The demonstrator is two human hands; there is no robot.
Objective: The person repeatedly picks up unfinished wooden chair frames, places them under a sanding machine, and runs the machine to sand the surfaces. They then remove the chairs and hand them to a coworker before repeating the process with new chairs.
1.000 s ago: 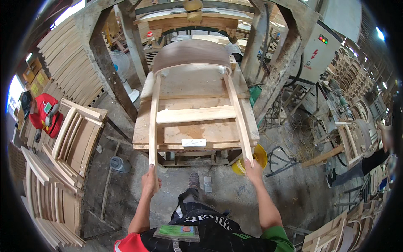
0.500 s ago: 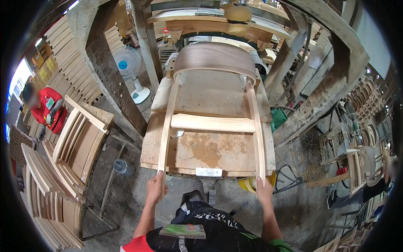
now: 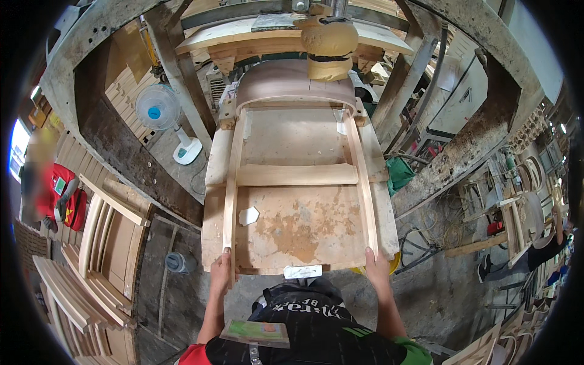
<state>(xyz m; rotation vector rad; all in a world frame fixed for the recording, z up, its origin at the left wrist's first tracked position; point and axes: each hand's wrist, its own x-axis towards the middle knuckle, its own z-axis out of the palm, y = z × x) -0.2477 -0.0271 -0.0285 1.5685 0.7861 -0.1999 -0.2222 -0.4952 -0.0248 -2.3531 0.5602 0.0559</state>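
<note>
A pale wooden chair back frame lies flat over a worn work board (image 3: 292, 143). Its two long legs, the left leg (image 3: 231, 188) and the right leg (image 3: 364, 182), are joined by a cross rail (image 3: 297, 175). At its far end stands a curved brown wooden backrest (image 3: 267, 83). My left hand (image 3: 221, 269) is closed around the near end of the left leg. Around the near end of the right leg, my right hand (image 3: 378, 271) is closed too. A yellowish padded block (image 3: 330, 47) hangs over the backrest and hides part of it.
Rusty metal posts (image 3: 137, 158) flank the board. A white fan (image 3: 159, 109) stands beyond the left post. Curved wooden parts (image 3: 67, 292) lie stacked at left near a person in red (image 3: 58, 191). A grey bucket (image 3: 180, 262) and a yellow bucket (image 3: 392, 264) sit on the floor.
The chair frame has gone farther in, so the backrest now reaches under the padded block. Both hands have come closer to the board's near edge, still gripping the legs.
</note>
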